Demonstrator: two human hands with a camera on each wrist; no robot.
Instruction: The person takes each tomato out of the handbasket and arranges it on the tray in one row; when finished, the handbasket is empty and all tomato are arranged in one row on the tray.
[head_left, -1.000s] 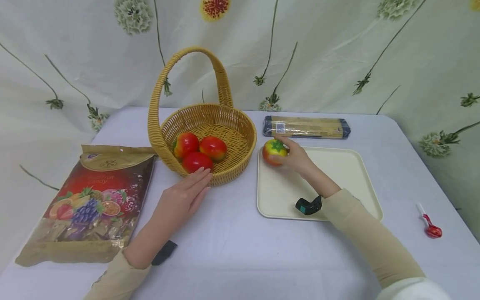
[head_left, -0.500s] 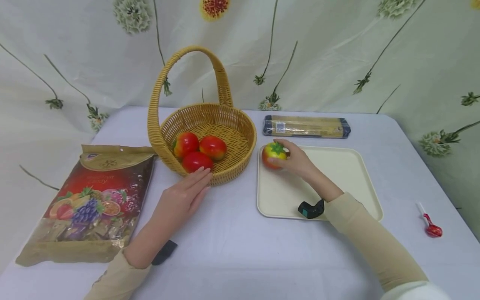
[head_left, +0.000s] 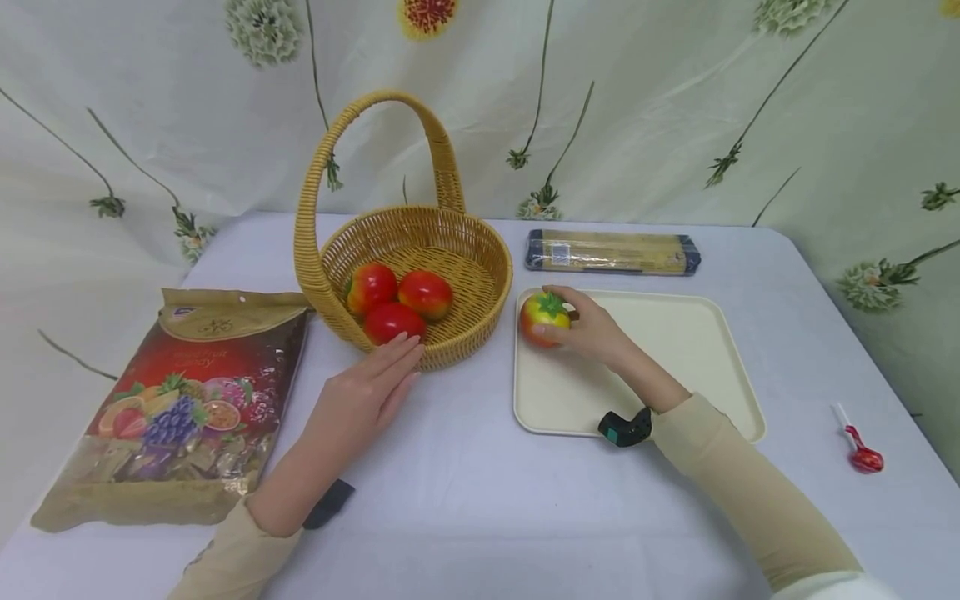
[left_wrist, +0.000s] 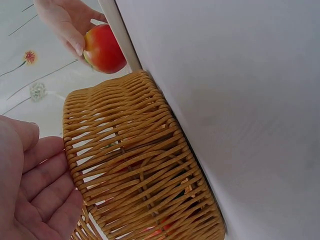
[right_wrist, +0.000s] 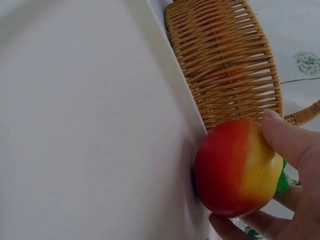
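Note:
My right hand [head_left: 592, 329] holds a red-and-yellow fruit with a green leafy top [head_left: 545, 321], thumb on one side and fingers on the other. The fruit is at the left end of the cream tray [head_left: 675, 358]; whether it touches the tray I cannot tell. In the right wrist view, its red side [right_wrist: 225, 170] faces the camera near the tray's edge. My left hand [head_left: 367, 387] has its fingers extended, their tips at the near rim of the wicker basket [head_left: 468, 337]. Inside the basket are three similar fruits [head_left: 426, 294], grouped at the left.
A tall arched handle [head_left: 307, 217] rises from the basket. Left of it lies a fruit candy bag [head_left: 180, 408]. Behind the tray is a long wrapped packet [head_left: 611, 253]. A red lollipop [head_left: 866, 458] lies at the far right. Floral cloth hangs behind the table.
My right hand has drawn the fruit slightly toward me and a touch left, along the tray's left end. The left hand has stayed in place at the basket.

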